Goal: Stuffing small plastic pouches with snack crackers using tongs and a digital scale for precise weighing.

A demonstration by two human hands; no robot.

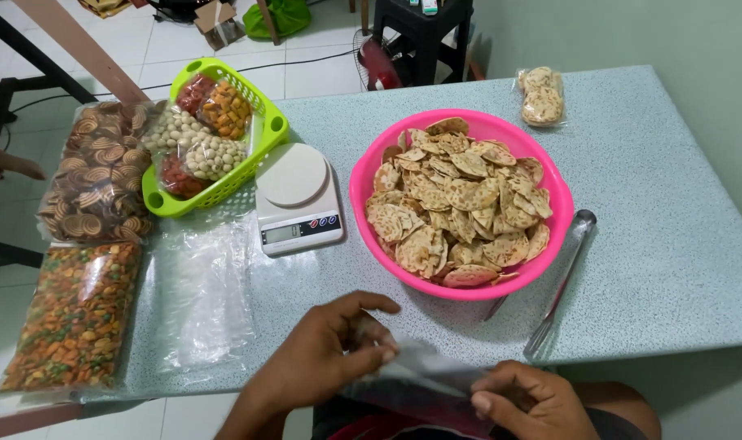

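At the near edge of the worktop (632,269), I see my left hand (326,354) and right hand (530,399) both pinching a clear plastic bag (424,379). I'd rub its mouth apart gently, short of the pink bowl (363,187) of crackers (456,204).

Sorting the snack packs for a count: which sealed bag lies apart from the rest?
The small bag of flat crackers at the table's far right corner; the other bags crowd the left end.
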